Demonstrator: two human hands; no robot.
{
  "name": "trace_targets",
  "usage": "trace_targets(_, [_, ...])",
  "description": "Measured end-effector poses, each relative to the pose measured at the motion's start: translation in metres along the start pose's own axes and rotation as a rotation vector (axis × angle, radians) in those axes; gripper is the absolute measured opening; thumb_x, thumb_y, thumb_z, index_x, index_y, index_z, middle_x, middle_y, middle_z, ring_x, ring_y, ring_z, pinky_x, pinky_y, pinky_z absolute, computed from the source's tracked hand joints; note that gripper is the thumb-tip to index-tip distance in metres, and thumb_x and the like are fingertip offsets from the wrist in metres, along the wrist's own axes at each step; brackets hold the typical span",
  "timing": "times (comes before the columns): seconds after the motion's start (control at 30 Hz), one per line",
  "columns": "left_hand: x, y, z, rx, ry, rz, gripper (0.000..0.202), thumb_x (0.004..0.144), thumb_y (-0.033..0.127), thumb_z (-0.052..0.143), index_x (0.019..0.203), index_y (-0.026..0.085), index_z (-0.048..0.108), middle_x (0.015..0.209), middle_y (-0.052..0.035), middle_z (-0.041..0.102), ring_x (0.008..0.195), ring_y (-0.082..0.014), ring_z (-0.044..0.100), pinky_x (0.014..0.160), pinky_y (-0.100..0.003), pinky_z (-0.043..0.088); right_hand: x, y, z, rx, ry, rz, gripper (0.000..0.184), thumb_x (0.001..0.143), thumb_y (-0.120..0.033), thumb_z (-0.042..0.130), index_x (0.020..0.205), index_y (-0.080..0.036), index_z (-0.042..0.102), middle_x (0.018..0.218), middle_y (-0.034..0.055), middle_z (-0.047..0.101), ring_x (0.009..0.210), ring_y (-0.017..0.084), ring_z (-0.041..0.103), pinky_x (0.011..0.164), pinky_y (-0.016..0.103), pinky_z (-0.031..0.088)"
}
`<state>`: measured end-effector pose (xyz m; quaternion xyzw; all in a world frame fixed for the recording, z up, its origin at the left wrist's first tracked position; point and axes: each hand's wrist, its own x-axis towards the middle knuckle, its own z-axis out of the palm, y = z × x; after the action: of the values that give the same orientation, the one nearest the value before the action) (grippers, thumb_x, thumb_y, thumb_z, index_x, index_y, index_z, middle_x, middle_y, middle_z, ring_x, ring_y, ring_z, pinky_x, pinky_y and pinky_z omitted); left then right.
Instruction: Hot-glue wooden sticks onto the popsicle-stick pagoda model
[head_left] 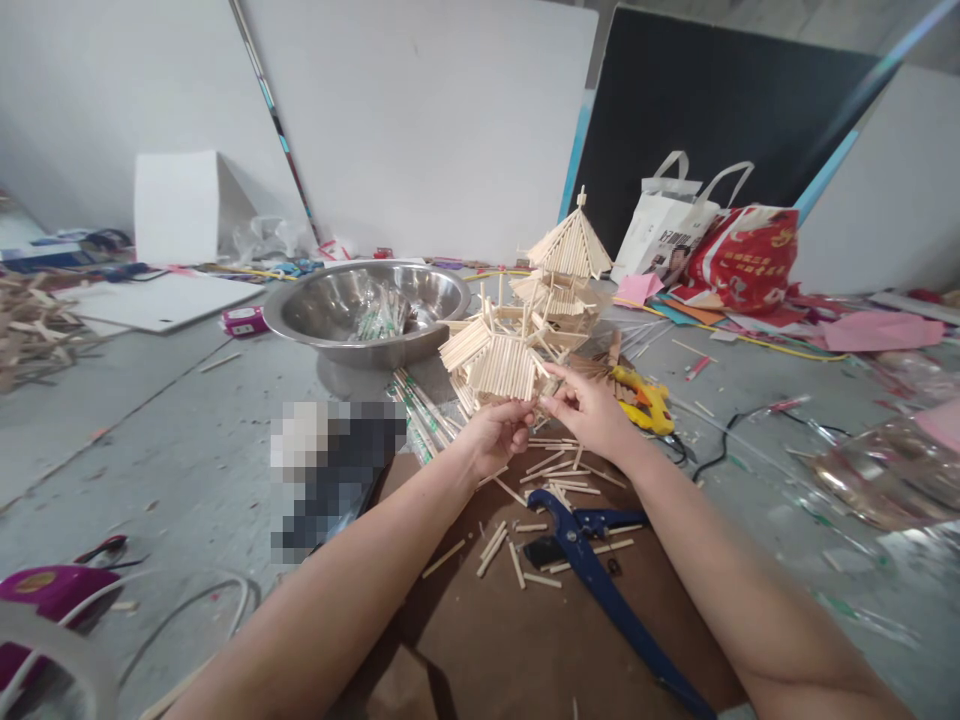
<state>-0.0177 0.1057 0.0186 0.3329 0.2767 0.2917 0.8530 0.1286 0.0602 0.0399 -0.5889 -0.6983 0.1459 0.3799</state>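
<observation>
Wooden model: left grip, right grip narrow, apparently pinching it.

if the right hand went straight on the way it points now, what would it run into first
Most likely the low stick roof: the right hand points at its near edge. Depth is unclear here, so it may already be touching.
</observation>
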Motion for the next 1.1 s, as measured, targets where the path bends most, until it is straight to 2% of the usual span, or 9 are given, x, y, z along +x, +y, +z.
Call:
trace_targets(0.23, [0.001, 0.002, 0.000, 0.038, -0.012, -0.021, 0.012, 0.066, 0.022, 0.058, 0.065, 0.012, 0.051, 0.052, 0.0041, 0.049, 0.033, -0.0021, 0.037, 0.032, -0.015, 0.023, -0.001, 0.001, 0.000, -0.006, -0.002, -0.011, 0.046, 0.074, -0.031, 0.046, 0.118, -0.018, 0.042, 0.066, -0.0006, 0.060, 0.057, 0.011, 0.052, 0.060, 0.025, 0.040])
trace_targets(0.37, [-0.001, 0.004, -0.005, 0.128, -0.082, -0.041, 0.015, 0.065, 0.024, 0.060, 0.066, 0.014, 0.049, 0.052, 0.0044, 0.048, 0.034, -0.0024, 0.037, 0.032, -0.015, 0.021, -0.002, -0.002, -0.004, -0.001, 0.022, -0.015, 0.045, 0.075, -0.031, 0.047, 0.117, -0.017, 0.043, 0.067, -0.0005, 0.060, 0.057, 0.010, 0.052, 0.060, 0.024, 0.040])
trace_targets(0.47, [-0.008, 0.014, -0.011, 0.307, -0.120, -0.114, 0.018, 0.064, 0.027, 0.061, 0.064, 0.014, 0.049, 0.051, 0.0037, 0.049, 0.034, -0.0028, 0.036, 0.032, -0.016, 0.020, -0.004, -0.008, -0.013, 0.012, 0.069, -0.016, 0.042, 0.074, -0.032, 0.048, 0.114, -0.018, 0.045, 0.065, -0.0013, 0.060, 0.054, 0.009, 0.052, 0.056, 0.023, 0.040])
trace_targets(0.57, [-0.022, 0.032, -0.015, 0.655, -0.128, -0.146, 0.020, 0.063, 0.030, 0.061, 0.062, 0.014, 0.050, 0.051, 0.0025, 0.051, 0.033, -0.0024, 0.034, 0.032, -0.017, 0.018, -0.008, -0.019, -0.022, 0.000, 0.065, -0.028, 0.030, 0.075, -0.034, 0.046, 0.100, -0.019, 0.054, 0.065, -0.0010, 0.060, 0.053, 0.009, 0.051, 0.053, 0.022, 0.039])
trace_targets(0.63, [-0.032, 0.046, -0.015, 0.873, -0.150, -0.098, 0.020, 0.064, 0.031, 0.059, 0.062, 0.013, 0.052, 0.053, 0.0017, 0.052, 0.035, -0.0025, 0.035, 0.034, -0.017, 0.021, -0.012, -0.029, -0.024, -0.023, -0.007, -0.076, 0.022, 0.077, -0.034, 0.045, 0.085, -0.019, 0.059, 0.069, -0.0002, 0.061, 0.060, 0.010, 0.053, 0.056, 0.022, 0.040])
trace_targets(0.7, [-0.039, 0.057, -0.015, 1.033, -0.147, -0.066, 0.019, 0.066, 0.031, 0.056, 0.062, 0.013, 0.053, 0.054, 0.0017, 0.053, 0.036, -0.0030, 0.037, 0.035, -0.018, 0.024, -0.016, -0.038, -0.017, -0.068, -0.150, -0.134, 0.022, 0.078, -0.032, 0.042, 0.080, -0.019, 0.060, 0.073, -0.0001, 0.063, 0.066, 0.010, 0.055, 0.060, 0.022, 0.040])
trace_targets(0.87, [-0.049, 0.068, -0.020, 1.371, -0.040, -0.065, 0.016, 0.067, 0.029, 0.051, 0.062, 0.014, 0.052, 0.054, 0.0013, 0.054, 0.039, -0.0065, 0.044, 0.038, -0.019, 0.033, -0.024, -0.045, 0.025, -0.400, -0.501, -0.291, 0.031, 0.080, -0.026, 0.038, 0.105, -0.019, 0.054, 0.106, 0.0079, 0.057, 0.098, 0.019, 0.049, 0.080, 0.033, 0.038])
trace_targets(0.97, [-0.051, 0.068, -0.029, 1.432, 0.016, -0.058, 0.013, 0.066, 0.028, 0.050, 0.062, 0.015, 0.052, 0.058, 0.0003, 0.057, 0.043, -0.0088, 0.049, 0.040, -0.020, 0.036, -0.028, -0.040, 0.036, -0.496, -0.657, -0.384, 0.041, 0.075, -0.020, 0.043, 0.116, -0.016, 0.046, 0.123, 0.0116, 0.044, 0.112, 0.022, 0.038, 0.090, 0.036, 0.032])
trace_targets(1.1, [-0.052, 0.068, -0.040, 1.447, 0.027, -0.083, 0.010, 0.063, 0.024, 0.050, 0.057, 0.016, 0.052, 0.049, 0.0009, 0.054, 0.041, -0.0100, 0.050, 0.039, -0.019, 0.035, -0.028, -0.035, 0.023, -0.481, -0.763, -0.372, 0.031, 0.077, -0.022, 0.039, 0.102, -0.022, 0.057, 0.120, 0.0059, 0.049, 0.102, 0.020, 0.049, 0.085, 0.033, 0.036])
